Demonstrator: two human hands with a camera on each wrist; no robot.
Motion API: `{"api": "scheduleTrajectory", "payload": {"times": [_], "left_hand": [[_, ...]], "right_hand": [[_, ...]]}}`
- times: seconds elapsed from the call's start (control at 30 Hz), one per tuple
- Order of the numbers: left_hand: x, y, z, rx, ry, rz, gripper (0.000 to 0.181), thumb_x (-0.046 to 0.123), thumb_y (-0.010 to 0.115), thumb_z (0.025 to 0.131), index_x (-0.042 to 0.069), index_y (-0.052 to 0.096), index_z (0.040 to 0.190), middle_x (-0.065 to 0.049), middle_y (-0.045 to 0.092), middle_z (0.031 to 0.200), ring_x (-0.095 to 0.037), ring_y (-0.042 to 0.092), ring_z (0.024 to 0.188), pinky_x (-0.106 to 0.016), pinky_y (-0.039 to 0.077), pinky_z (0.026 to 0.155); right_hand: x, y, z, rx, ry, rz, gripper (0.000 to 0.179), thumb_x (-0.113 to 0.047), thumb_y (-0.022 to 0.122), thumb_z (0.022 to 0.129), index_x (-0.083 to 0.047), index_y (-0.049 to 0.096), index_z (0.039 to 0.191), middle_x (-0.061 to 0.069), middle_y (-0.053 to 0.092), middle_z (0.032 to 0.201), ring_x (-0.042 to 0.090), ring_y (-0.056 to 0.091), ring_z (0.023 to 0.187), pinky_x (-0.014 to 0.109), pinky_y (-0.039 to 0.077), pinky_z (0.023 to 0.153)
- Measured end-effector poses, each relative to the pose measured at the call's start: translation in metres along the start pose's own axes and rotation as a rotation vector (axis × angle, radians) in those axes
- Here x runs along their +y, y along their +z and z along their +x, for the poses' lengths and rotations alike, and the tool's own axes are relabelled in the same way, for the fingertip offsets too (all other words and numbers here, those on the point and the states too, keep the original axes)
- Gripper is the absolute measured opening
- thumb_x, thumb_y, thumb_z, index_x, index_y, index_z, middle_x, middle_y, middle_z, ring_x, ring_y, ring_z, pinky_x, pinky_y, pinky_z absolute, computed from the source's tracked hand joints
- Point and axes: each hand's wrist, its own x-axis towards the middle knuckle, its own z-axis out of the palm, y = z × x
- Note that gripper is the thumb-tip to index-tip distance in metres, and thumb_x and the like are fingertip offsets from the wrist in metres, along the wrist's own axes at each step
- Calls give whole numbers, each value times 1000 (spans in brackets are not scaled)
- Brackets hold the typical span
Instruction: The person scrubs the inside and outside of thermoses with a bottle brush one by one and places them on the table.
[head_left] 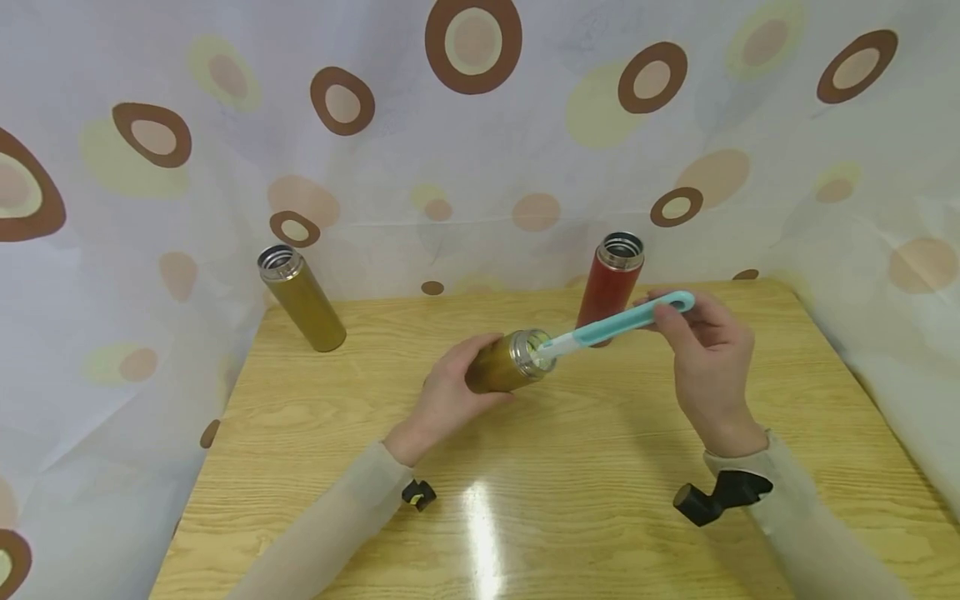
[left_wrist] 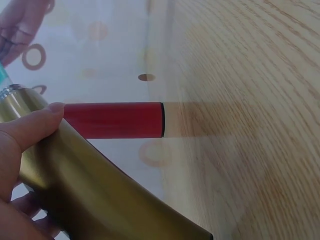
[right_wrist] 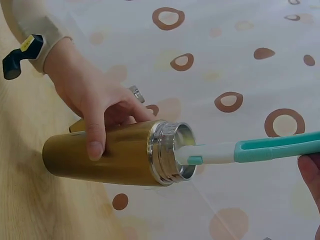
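Observation:
My left hand [head_left: 452, 390] grips a gold thermos flask [head_left: 498, 367] around its body, tilted over with its steel mouth turned to the right. From the right side, my right hand [head_left: 711, 367] pinches the teal handle of a bottle brush [head_left: 624, 323]. The white neck of the brush enters the flask's open mouth, and its head is mostly hidden inside. In the right wrist view, the thumb of the left hand [right_wrist: 95, 100] lies along the near side of the gold flask [right_wrist: 120, 152]. The left wrist view shows the same gold flask [left_wrist: 95, 185] slanting across.
An open red thermos flask [head_left: 609, 290] stands at the back right, behind the brush. A second gold flask [head_left: 309, 307], also lidless, stands at the back left of the wooden table [head_left: 585, 500]. A patterned curtain [head_left: 390, 167] surrounds the back and sides.

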Motion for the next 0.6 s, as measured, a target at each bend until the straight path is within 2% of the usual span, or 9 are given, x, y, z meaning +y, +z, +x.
{"api": "scheduleTrajectory", "payload": {"times": [0.13, 0.37, 0.47, 0.6], "left_hand": [[-1, 1, 0, 5, 15, 7, 81, 11, 94, 76, 10, 54, 147, -9, 62, 143, -29, 57, 132, -50, 46, 112], [-1, 4, 1, 9, 19, 16, 80, 9, 94, 75, 8, 56, 145, -9, 62, 143, -30, 57, 132, -51, 46, 111], [-1, 4, 1, 6, 7, 7, 80, 10, 94, 76, 8, 55, 146, -10, 62, 143, -31, 56, 132, -52, 46, 111], [-1, 4, 2, 3, 11, 3, 81, 11, 94, 76, 9, 54, 147, -9, 61, 144, -30, 56, 133, -51, 46, 111]], "right_hand": [[3, 0, -2, -22, 30, -15, 17, 13, 57, 99, 22, 65, 112, 15, 77, 100, 18, 76, 85, 30, 61, 86], [12, 1, -13, -173, 188, -135, 20, 6, 57, 103, 16, 64, 119, 6, 78, 107, 15, 76, 90, 28, 60, 91], [12, 0, -14, -184, 203, -180, 21, 3, 60, 103, 13, 66, 120, 2, 77, 108, 14, 74, 91, 25, 58, 91], [8, 0, -10, -146, 172, -160, 19, 6, 60, 102, 16, 65, 117, 6, 78, 107, 15, 74, 90, 26, 58, 91]]}}
